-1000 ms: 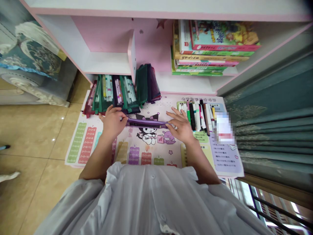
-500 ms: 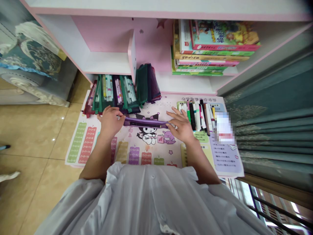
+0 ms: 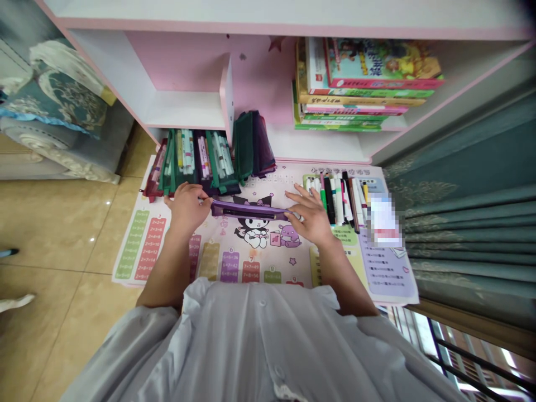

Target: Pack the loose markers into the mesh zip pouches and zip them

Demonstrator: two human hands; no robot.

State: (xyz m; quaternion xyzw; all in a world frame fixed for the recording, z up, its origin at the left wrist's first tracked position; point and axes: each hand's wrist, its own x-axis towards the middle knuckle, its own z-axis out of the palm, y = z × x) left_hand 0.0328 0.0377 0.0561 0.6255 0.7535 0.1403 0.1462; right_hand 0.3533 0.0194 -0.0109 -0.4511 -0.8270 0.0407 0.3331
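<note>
A slim purple zip pouch [image 3: 251, 210] is stretched level between my hands, above the cartoon print of the desk mat. My left hand [image 3: 187, 207] pinches its left end between thumb and finger. At the other end, my right hand [image 3: 307, 215] pinches the corner, the remaining fingers spread. Something dark and pen-like shows along the pouch's side. Beyond my left hand lie green, purple and red mesh pouches [image 3: 221, 162] with markers inside. To the right of my right hand, loose markers and pens [image 3: 335, 195] lie side by side in a row.
More folded dark mesh pouches [image 3: 251, 142] lean at the shelf's divider. A stack of books [image 3: 364, 89] fills the right shelf compartment. A blurred-out white item [image 3: 384, 219] lies on the mat [image 3: 360, 290] at the right. Curtains [image 3: 473, 234] hang beside the desk's right edge.
My left hand has shifted very slightly left at the pouch's end. The pouch and my right hand stay almost where they were.
</note>
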